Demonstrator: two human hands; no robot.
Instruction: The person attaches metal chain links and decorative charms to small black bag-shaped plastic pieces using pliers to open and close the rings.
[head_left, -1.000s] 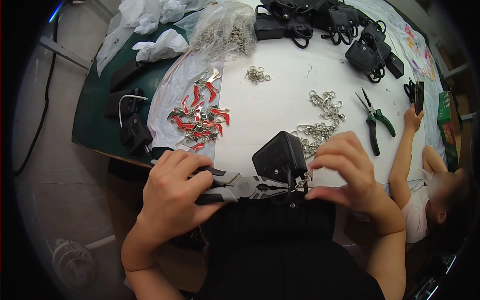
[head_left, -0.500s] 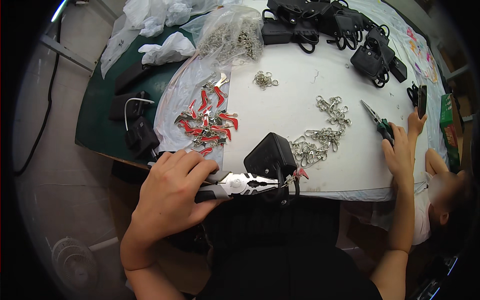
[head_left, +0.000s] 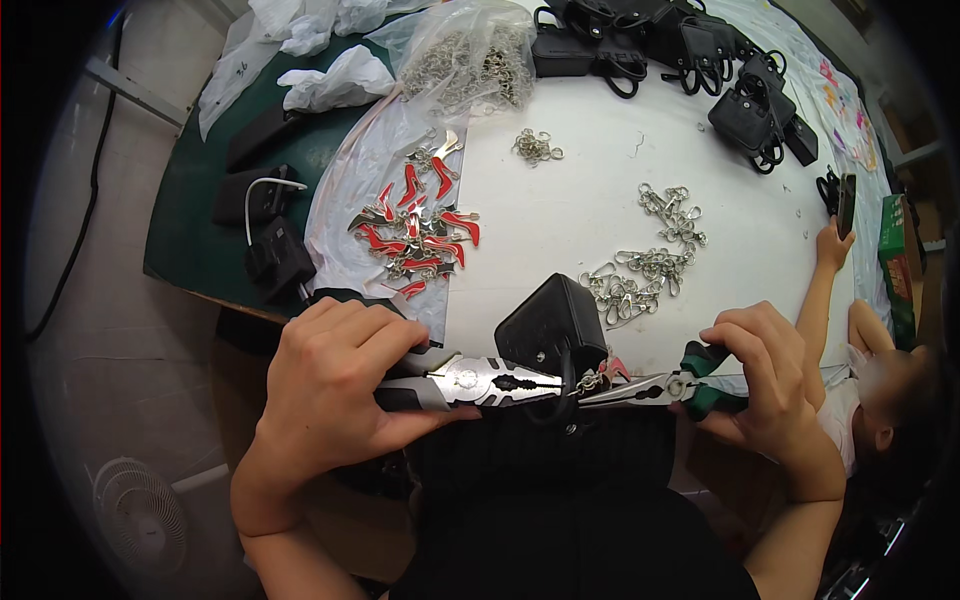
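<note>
My left hand [head_left: 345, 385] is closed round grey-handled combination pliers [head_left: 470, 383]. Green-handled long-nose pliers [head_left: 650, 390] are in my right hand [head_left: 765, 385]. The two tools' jaws point at each other and nearly meet at small metal links [head_left: 592, 381] by a strap loop. A small black bag [head_left: 550, 318] stands at the table's front edge, its strap hanging over. From the links hangs a red-pink charm [head_left: 617, 370], partly behind the right pliers. Whether either pair of jaws bites a ring is too small to tell.
Red and black shoe-shaped charms [head_left: 440, 250] lie on plastic at left. Silver clasps [head_left: 650, 270] and a few rings [head_left: 537, 147] are on the white board. A bag of chains [head_left: 470, 70] and black bags [head_left: 750, 120] sit behind. At right, another person's hand [head_left: 833, 245] holds a phone.
My right hand has lifted the green-handled pliers off the table and brought their tips left to the links. The left pliers and the bag have shifted only slightly.
</note>
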